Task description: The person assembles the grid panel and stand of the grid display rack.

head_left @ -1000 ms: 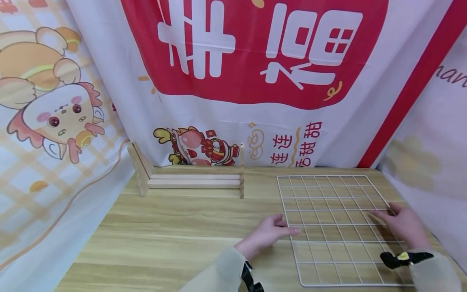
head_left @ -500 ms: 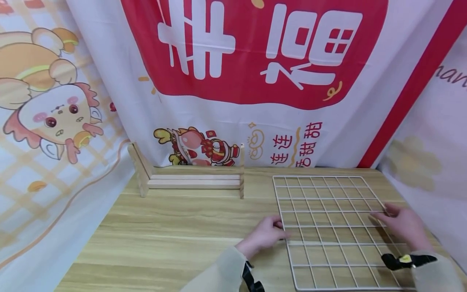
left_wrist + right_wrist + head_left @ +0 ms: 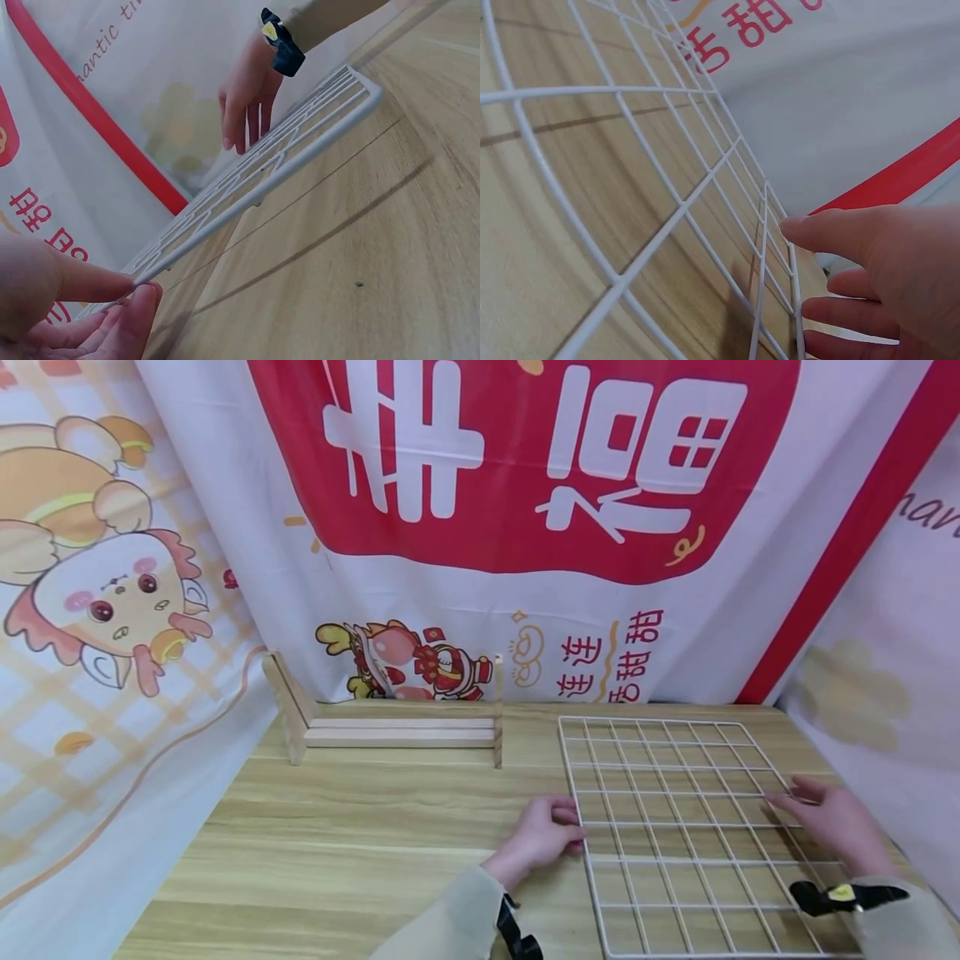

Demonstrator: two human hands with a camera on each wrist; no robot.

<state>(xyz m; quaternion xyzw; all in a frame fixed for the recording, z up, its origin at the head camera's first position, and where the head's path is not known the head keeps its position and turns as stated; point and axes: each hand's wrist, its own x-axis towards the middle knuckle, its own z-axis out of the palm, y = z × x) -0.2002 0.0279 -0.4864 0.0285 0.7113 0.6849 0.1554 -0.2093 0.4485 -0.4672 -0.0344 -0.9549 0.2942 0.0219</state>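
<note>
A white wire grid panel is on the right half of the wooden table. My left hand pinches its left edge between thumb and fingers. In the left wrist view, that edge of the grid stands raised above the tabletop, with its shadow below. At the opposite edge is my right hand. In the right wrist view, the right hand has its thumb and loosely extended fingers at the outer wire, without a clear grip.
A light wooden stand with upright side pieces and a low crossbar stands at the back left. Printed cloth hangs behind the table and along both sides. Black straps with cameras are on both wrists.
The grid has shifted slightly left, and its left edge has risen. My left hand has drawn its thumb back from over the wires to the edge. The right hand has hardly moved.
</note>
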